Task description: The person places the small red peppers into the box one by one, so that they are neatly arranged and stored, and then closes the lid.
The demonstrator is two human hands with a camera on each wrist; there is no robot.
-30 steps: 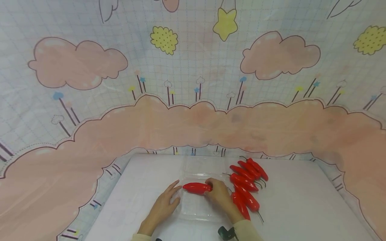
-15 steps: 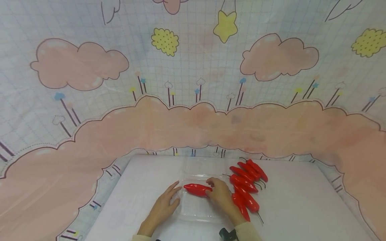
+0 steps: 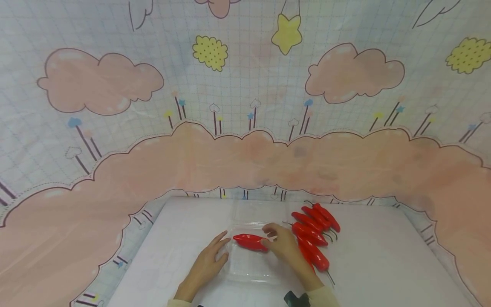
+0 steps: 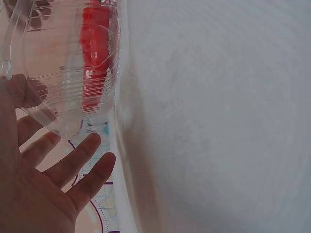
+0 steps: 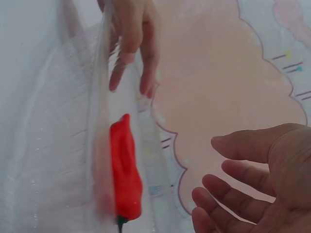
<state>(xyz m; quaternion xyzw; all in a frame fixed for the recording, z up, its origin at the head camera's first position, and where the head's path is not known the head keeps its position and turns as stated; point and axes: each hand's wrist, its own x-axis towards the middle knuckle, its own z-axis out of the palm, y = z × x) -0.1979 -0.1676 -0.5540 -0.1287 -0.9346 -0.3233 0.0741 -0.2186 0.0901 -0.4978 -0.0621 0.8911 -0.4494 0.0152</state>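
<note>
One red chili pepper (image 3: 249, 241) lies crosswise inside a clear plastic box (image 3: 251, 270) with its lid folded back; a green stem end shows in the right wrist view. My left hand (image 3: 207, 264) is at the box's left side, its fingers spread and near the wall, with the thumb apart. In the left wrist view the left hand (image 4: 53, 179) has its thumb behind the clear wall. Over the right part of the box is my right hand (image 3: 285, 247), with relaxed fingers. The right wrist view shows this right hand (image 5: 257, 184) holding nothing, apart from the pepper.
Several more red chili peppers (image 3: 312, 251) lie in a slanting row on the white table (image 3: 383, 256), right of the box and partly behind my right forearm. The box's clear lid (image 3: 261, 212) lies toward the far edge. A patterned cloth (image 3: 245, 162) hangs behind.
My right hand has let go of the pepper's stem end and drawn slightly right. The pepper stays in the box, a little tilted from before. My left hand has hardly moved.
</note>
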